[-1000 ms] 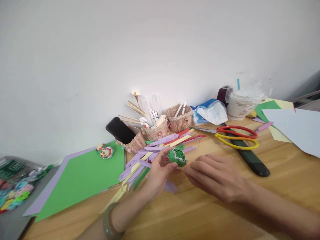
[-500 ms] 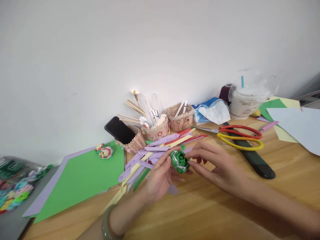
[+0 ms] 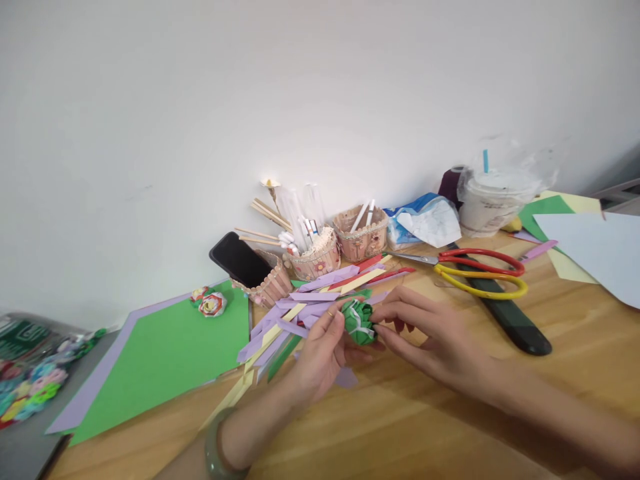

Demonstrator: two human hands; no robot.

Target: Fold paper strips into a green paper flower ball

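A green paper flower (image 3: 359, 321) with white edges is held just above the wooden table. My left hand (image 3: 323, 350) is closed around its left side, thumb in front. From the right, the fingertips of my right hand (image 3: 425, 333) pinch the flower's edge. Behind and to the left of it lies a loose pile of purple, yellow, red and green paper strips (image 3: 313, 303). Two small white, red and yellow paper flowers (image 3: 213, 304) rest on a green paper sheet (image 3: 170, 363) at the left.
Along the wall stand a basket with a phone (image 3: 243, 259), a basket of sticks and swabs (image 3: 315, 260) and a basket with pens (image 3: 363, 237). Red and yellow scissors (image 3: 480, 273) lie over a black strip-like tool (image 3: 515, 327). A lidded cup (image 3: 485, 207) stands at the back right.
The flower has turned between my hands: its layered centre faced me before, and now its side with a white line shows. Both hands stay in nearly the same place.
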